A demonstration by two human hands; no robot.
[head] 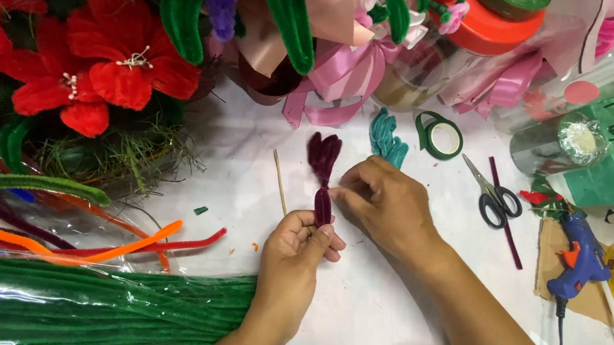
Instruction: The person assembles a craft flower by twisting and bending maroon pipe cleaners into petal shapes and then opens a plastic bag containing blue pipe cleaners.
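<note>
Left hand grips the lower end of a maroon pipe-cleaner bundle upright over the white table. Right hand pinches its middle (fingertips closed on it), scissors nearby.

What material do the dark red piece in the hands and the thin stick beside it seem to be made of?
The dark red piece, pinched by the left hand and right hand, looks like chenille stem: fuzzy, matte pile, bent into loops, probably over wire. The thin stick looks like pale bare wood or bamboo, straight and smooth.
</note>
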